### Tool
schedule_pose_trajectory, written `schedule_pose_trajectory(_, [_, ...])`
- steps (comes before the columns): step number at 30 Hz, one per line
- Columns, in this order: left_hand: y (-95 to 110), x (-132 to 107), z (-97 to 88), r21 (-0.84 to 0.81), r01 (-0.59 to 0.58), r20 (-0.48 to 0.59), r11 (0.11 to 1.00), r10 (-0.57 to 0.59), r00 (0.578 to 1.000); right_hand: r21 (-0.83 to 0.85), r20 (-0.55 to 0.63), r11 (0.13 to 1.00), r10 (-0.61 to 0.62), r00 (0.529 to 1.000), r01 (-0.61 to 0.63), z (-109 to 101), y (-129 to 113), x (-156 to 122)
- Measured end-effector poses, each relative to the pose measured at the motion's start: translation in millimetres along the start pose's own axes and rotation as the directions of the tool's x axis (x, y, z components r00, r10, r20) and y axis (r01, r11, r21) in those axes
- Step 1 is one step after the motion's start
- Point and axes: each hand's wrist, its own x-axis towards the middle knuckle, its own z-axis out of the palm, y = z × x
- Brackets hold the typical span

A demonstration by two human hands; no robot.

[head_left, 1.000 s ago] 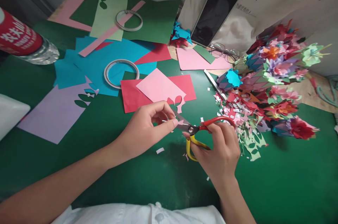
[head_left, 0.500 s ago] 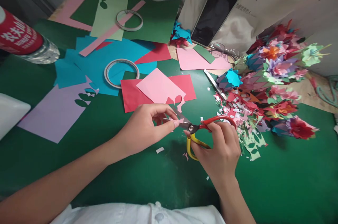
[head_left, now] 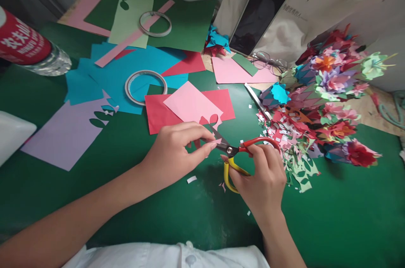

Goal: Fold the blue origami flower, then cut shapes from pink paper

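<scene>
My right hand (head_left: 264,171) grips a pair of scissors (head_left: 232,150) with one red and one yellow handle, its blades parted and pointing left. My left hand (head_left: 179,148) pinches a small piece of pink paper (head_left: 217,141) between thumb and fingers, right at the blades. Most of that piece is hidden by the fingertips. Just beyond the hands, a pink sheet (head_left: 193,101) with rounded cut-outs at its near corner lies across a red sheet (head_left: 155,112).
Rolls of tape (head_left: 127,87) rest on blue sheets (head_left: 104,65). A purple sheet (head_left: 69,133) and a bottle (head_left: 34,44) are at left. Paper scraps (head_left: 300,167), a metal-bladed tool (head_left: 257,101), folded paper flowers (head_left: 338,78), glasses (head_left: 261,59) and a propped phone (head_left: 265,6) are at right.
My left fingers have shifted their pinch on the pink paper, the index finger stretching further toward the blades. The scissors' red handle has tilted slightly. The things on the table stay put.
</scene>
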Motion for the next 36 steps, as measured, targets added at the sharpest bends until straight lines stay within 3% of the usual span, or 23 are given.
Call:
schedule_pose_trajectory(5, [-3.4,-2.7,2.4,0.143,-0.174,-0.063,0.974,0.185,0.981,0.012,0.024,1.000,0.025,0.999,-0.025,-0.8,-0.1,0.0])
schedule_pose_trajectory(12, [-7.4,-2.9,2.1,0.289,-0.349,-0.049,0.892,0.377,0.925,0.035,0.049,0.998,0.055,0.997,-0.057,-1.0,0.4,-1.4])
schedule_pose_trajectory(28, [-10.5,-3.9,-3.3,0.317,-0.444,-0.006,0.838,0.469,0.883,0.103,0.063,0.989,0.098,0.993,-0.104,-3.1,-1.6,-1.1])
schedule_pose_trajectory(33, [-13.0,-0.3,-8.7,0.353,-0.521,0.027,0.777,0.548,0.836,0.135,0.089,0.984,0.107,0.990,-0.119,-3.4,-2.0,-1.7])
schedule_pose_trajectory(36, [-14.5,4.0,-12.9,0.399,-0.603,0.083,0.691,0.627,0.774,0.140,0.092,0.984,0.099,0.991,-0.111,-3.0,-2.0,-1.7])
